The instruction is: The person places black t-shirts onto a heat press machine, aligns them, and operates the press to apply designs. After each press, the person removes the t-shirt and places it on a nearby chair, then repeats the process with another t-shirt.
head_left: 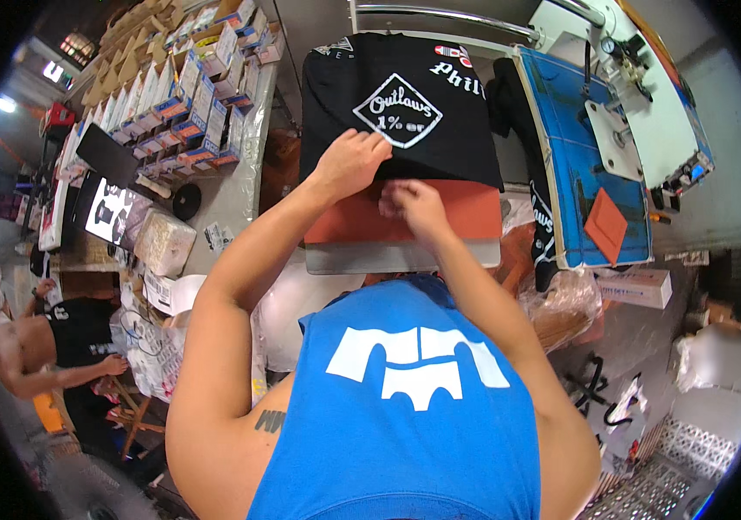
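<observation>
A black shirt point(403, 78) with white printed lettering and a diamond emblem lies over the lower platen of a heat press. My left hand point(354, 162) is on its lower part, fingers curled just under the emblem; the fingertips are hidden. My right hand point(417, 207), blurred, hovers at or over the orange-red pad point(344, 221) just below the shirt's edge. Whether it pinches anything cannot be seen. The pad rests on a grey platen point(403, 259) whose front edge faces my body.
To the right, the press's white upper part point(656, 130) stands beside a blue-covered board point(552, 130) holding an orange square pad point(606, 224). Many small boxes point(201, 110) crowd the left table point(214, 214), near a lit screen point(110, 208). Another person point(25, 357) is at far left.
</observation>
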A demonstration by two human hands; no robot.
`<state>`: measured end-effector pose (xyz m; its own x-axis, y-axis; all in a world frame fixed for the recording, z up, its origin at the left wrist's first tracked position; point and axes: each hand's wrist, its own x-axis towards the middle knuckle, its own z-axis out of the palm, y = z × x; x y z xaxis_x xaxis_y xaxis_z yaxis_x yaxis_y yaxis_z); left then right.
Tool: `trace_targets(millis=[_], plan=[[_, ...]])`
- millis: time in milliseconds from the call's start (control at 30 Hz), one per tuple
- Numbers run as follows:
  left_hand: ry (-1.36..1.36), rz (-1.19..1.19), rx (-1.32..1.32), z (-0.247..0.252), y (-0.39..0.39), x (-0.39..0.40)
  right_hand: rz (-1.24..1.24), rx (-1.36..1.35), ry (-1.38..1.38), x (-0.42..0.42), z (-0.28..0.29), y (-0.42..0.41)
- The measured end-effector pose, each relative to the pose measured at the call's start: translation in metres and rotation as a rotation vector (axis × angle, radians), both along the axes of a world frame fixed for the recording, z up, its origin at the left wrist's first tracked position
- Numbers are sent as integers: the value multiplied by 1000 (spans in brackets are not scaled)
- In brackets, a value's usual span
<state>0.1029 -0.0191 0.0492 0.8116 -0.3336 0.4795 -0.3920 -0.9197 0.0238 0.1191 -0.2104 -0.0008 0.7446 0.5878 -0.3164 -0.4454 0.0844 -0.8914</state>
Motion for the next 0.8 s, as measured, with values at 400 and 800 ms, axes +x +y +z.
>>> trace_targets(millis=[400,800], plan=[[-113,-32,51,47,8,12,-313,237,258,99,7,80],[-45,-54,-13,31,10,9,-451,-130,422,63,-1,37]])
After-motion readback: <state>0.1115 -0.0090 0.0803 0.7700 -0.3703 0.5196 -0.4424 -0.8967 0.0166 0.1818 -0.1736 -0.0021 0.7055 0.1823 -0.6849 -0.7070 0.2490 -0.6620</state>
